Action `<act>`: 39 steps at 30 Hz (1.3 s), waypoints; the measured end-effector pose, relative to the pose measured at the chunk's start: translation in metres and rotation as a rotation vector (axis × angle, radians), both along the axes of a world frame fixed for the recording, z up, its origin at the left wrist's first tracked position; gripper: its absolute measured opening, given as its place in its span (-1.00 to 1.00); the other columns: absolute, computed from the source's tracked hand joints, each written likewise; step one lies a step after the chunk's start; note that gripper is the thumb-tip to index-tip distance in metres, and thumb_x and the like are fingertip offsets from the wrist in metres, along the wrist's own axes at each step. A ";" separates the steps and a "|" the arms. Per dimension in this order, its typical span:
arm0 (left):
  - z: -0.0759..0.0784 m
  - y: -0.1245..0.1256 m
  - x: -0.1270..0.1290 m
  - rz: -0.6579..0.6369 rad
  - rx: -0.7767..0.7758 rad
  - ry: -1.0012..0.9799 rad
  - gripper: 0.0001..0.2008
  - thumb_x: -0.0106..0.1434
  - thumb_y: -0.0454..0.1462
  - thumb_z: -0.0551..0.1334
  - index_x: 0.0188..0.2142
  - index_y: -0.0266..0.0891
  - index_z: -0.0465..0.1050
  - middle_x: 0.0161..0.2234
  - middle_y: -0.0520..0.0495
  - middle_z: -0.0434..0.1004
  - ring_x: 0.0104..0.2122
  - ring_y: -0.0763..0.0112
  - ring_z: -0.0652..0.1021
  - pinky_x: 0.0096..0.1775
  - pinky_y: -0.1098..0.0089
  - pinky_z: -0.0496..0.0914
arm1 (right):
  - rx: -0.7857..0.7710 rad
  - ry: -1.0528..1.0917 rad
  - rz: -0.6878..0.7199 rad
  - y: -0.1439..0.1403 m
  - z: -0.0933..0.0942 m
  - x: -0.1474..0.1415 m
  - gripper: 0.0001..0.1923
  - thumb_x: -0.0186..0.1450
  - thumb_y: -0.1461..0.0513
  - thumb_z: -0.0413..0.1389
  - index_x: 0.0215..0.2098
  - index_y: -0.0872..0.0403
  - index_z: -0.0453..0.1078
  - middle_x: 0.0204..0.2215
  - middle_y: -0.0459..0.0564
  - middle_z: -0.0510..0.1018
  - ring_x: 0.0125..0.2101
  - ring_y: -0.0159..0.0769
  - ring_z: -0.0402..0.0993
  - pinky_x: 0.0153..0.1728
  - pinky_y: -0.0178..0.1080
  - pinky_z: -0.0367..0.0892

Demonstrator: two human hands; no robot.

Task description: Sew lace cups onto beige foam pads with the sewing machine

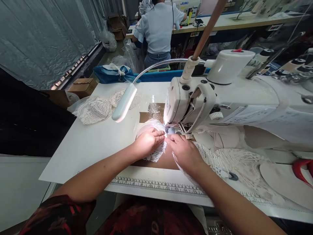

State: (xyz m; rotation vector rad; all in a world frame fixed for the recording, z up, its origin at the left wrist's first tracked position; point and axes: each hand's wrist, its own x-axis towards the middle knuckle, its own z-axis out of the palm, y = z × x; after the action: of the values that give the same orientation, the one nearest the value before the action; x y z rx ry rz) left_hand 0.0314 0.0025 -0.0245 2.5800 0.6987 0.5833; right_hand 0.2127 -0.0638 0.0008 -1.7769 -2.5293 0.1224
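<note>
Under the lit sewing machine head (179, 106) lies a white lace piece (158, 156), cup-shaped at its upper left. My left hand (148, 142) rests over it, fingers pressed together on the fabric just left of the needle. Close to the presser foot (167, 129), my right hand (185, 152) pinches the lace edge with thumb and fingertips. Both sets of fingertips nearly meet in front of the needle. A strip of lace hangs below the right palm. The stitched spot itself is mostly hidden by the fingers.
A lamp (124, 102) on a bent neck shines from the left. Lace pieces (94, 110) lie on the table's far left; more lace (234, 163) and red-handled scissors (302, 171) are at right. A ruler strip (156, 186) runs along the front edge. A person (158, 29) sits ahead.
</note>
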 end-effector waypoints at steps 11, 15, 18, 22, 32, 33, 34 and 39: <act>-0.003 0.025 0.000 -0.075 0.116 -0.034 -0.71 0.36 -0.29 0.07 -0.05 -0.36 0.50 -0.04 -0.29 0.54 -0.04 0.15 0.52 -0.06 0.16 0.43 | 0.037 -0.003 -0.065 0.006 -0.003 -0.003 -0.54 0.16 0.47 -0.07 -0.06 0.04 0.41 -0.26 0.04 0.47 -0.37 -0.23 0.30 -0.47 -0.22 0.06; -0.003 0.026 0.000 -0.069 0.149 -0.029 -0.70 0.35 -0.29 0.08 -0.03 -0.35 0.49 -0.05 -0.26 0.54 -0.07 0.19 0.53 -0.06 0.18 0.44 | 0.023 -0.013 -0.056 0.005 -0.004 -0.002 -0.51 0.13 0.48 -0.06 -0.04 0.05 0.41 -0.24 0.05 0.47 -0.33 -0.22 0.31 -0.44 -0.24 0.09; -0.004 0.027 0.001 -0.044 0.154 -0.011 -0.68 0.36 -0.28 0.06 -0.02 -0.35 0.48 0.00 -0.25 0.51 -0.07 0.21 0.51 -0.06 0.20 0.43 | 0.003 0.003 -0.061 0.005 -0.004 -0.001 -0.45 0.09 0.49 -0.05 0.01 0.06 0.39 -0.21 0.05 0.46 -0.31 -0.22 0.32 -0.41 -0.25 0.12; -0.006 0.028 0.002 0.011 0.162 0.017 -0.68 0.36 -0.27 0.06 0.01 -0.33 0.47 0.01 -0.22 0.50 -0.15 0.25 0.50 -0.12 0.24 0.43 | -0.004 0.052 -0.065 0.006 -0.005 0.000 -0.43 0.10 0.49 -0.06 0.03 0.05 0.40 -0.21 0.04 0.46 -0.31 -0.23 0.32 -0.39 -0.27 0.15; -0.001 0.023 0.003 0.107 0.201 0.119 -0.62 0.35 -0.24 0.04 0.03 -0.41 0.43 -0.06 -0.32 0.50 -0.19 0.18 0.44 -0.11 0.16 0.37 | 0.052 0.285 -0.035 0.005 -0.012 0.011 -0.53 0.26 0.39 -0.12 0.07 0.08 0.40 -0.14 0.06 0.53 -0.25 -0.23 0.43 -0.34 -0.27 0.27; 0.000 0.022 0.003 0.115 0.205 0.141 -0.61 0.35 -0.24 0.03 0.04 -0.41 0.42 -0.04 -0.31 0.49 -0.17 0.17 0.44 -0.09 0.16 0.35 | 0.068 0.311 -0.028 0.004 -0.009 0.014 -0.57 0.31 0.34 -0.13 0.07 0.09 0.40 -0.12 0.07 0.53 -0.23 -0.22 0.44 -0.31 -0.27 0.30; 0.002 0.021 0.002 0.120 0.208 0.163 -0.60 0.35 -0.23 0.03 0.06 -0.40 0.40 -0.01 -0.30 0.47 -0.13 0.15 0.43 -0.07 0.15 0.34 | 0.084 0.319 -0.023 0.002 -0.005 0.017 -0.59 0.35 0.28 -0.14 0.07 0.08 0.40 -0.11 0.08 0.54 -0.23 -0.21 0.46 -0.30 -0.25 0.31; 0.007 0.015 -0.003 0.150 0.226 0.232 -0.57 0.33 -0.16 0.08 0.11 -0.32 0.35 0.10 -0.25 0.38 0.05 0.03 0.34 0.04 0.08 0.25 | 0.113 0.231 0.001 -0.023 0.026 0.040 -0.63 0.38 0.11 -0.09 -0.01 0.03 0.44 -0.15 0.09 0.58 -0.19 -0.14 0.51 -0.27 -0.17 0.38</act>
State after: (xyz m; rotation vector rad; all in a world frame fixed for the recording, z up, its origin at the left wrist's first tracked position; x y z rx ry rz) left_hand 0.0282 0.0179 -0.0171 2.8539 0.9594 0.4333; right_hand 0.2525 -0.0872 0.0272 -1.6182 -2.3276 0.1709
